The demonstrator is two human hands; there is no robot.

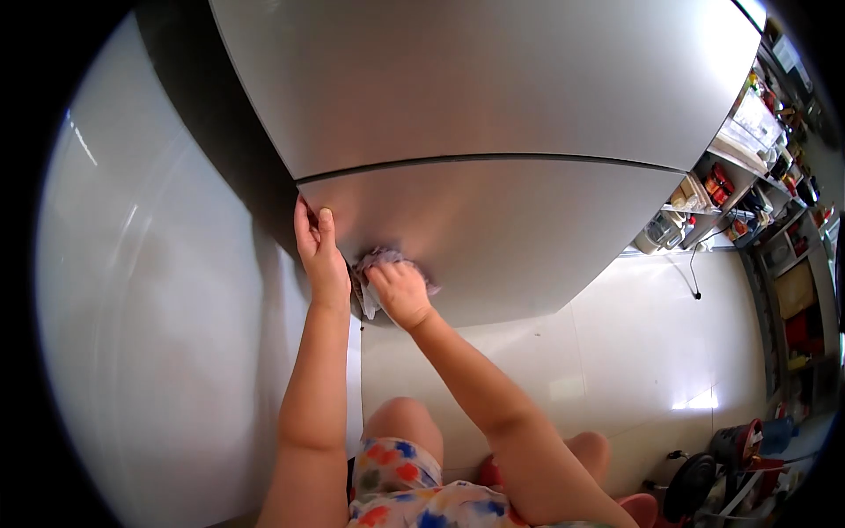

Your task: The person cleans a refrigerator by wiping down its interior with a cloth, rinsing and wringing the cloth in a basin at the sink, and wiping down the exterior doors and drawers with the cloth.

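Note:
A tall silver fridge (493,106) fills the upper view, with a dark seam between its upper and lower doors. My left hand (319,255) lies flat on the left edge of the lower door (528,229), fingers pointing up and held together. My right hand (400,293) presses a crumpled grey-white cloth (378,260) against the lower door's front, just right of my left hand. The cloth shows above and left of my knuckles; the rest is hidden under the hand.
A white wall (158,308) stands to the left. The floor is pale glossy tile (634,352). Open shelves (748,176) packed with jars and boxes line the right side. A dark appliance and cables (713,466) sit at the lower right. My knees show below.

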